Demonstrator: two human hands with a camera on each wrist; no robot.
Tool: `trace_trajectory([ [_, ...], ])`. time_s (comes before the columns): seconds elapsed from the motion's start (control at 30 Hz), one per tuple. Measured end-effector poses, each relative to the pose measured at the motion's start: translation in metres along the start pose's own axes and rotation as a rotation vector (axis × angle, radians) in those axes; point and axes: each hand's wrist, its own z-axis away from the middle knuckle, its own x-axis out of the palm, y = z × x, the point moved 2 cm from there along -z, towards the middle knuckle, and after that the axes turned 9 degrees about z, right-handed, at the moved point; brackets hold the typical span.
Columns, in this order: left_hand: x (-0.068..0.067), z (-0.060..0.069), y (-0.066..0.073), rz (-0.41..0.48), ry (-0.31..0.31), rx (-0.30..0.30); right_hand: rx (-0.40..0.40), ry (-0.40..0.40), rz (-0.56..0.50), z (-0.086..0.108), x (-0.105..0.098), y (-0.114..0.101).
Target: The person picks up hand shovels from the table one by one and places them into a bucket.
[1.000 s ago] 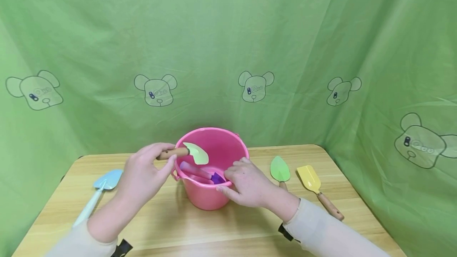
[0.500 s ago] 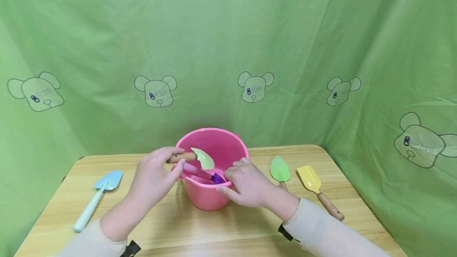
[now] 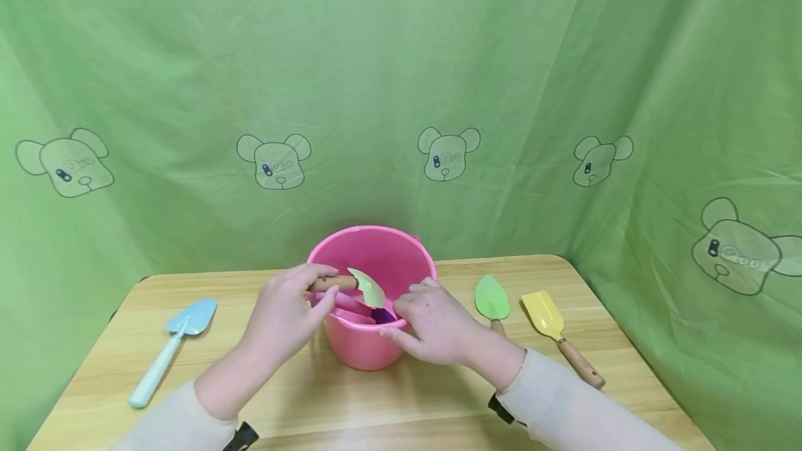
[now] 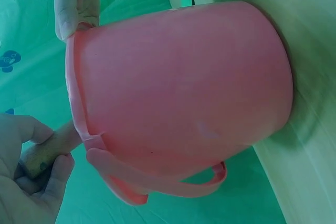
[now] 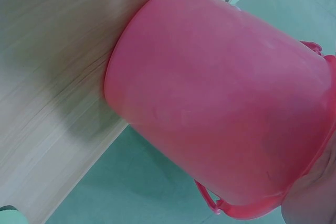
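My left hand [image 3: 285,312] pinches the wooden handle of a small trowel [image 3: 370,289] with a pale green blade. The trowel is held over the mouth of a pink bucket [image 3: 363,350], its blade pointing right. In the left wrist view, thumb and fingers sit around the end of the wooden handle [image 4: 44,156], beside the bucket's rim. My right hand [image 3: 438,326] grips the bucket's near right rim, thumb outside. Inside the bucket lies a tool with a pink handle [image 3: 351,303] and purple blade [image 3: 381,316], partly hidden by the trowel and left hand.
A light blue trowel [image 3: 193,317] lies on the wooden table [image 3: 301,402] at the left. On the right lie a green leaf-shaped trowel [image 3: 491,298] and a yellow shovel [image 3: 543,314]. A green curtain [image 3: 363,54] hangs behind. The bucket's handle [image 4: 157,179] hangs down its side.
My left hand has moved right and slightly down, carrying the trowel further over the bucket. The right hand and bucket have stayed in place.
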Motion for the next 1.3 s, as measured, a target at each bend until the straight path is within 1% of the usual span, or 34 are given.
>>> trace_trajectory([
  [0.4, 0.01, 0.0, -0.004, 0.026, -0.039, -0.011, -0.009, 0.021, -0.006, 0.001, 0.003, 0.0],
  [0.57, 0.013, -0.001, -0.004, 0.036, -0.064, -0.032, -0.008, 0.028, -0.008, 0.002, 0.004, 0.001],
  [0.77, 0.017, -0.003, -0.005, 0.043, -0.114, -0.06, -0.006, 0.025, 0.002, 0.001, 0.004, 0.001],
  [0.93, 0.02, -0.004, -0.006, 0.06, -0.156, -0.1, -0.002, 0.023, 0.004, 0.001, 0.003, 0.001],
  [1.1, 0.022, -0.004, -0.007, 0.056, -0.173, -0.121, -0.006, 0.029, 0.007, 0.001, 0.004, 0.002],
  [1.3, 0.025, -0.005, -0.008, 0.04, -0.196, -0.13, -0.009, 0.029, 0.008, 0.001, 0.005, 0.001],
])
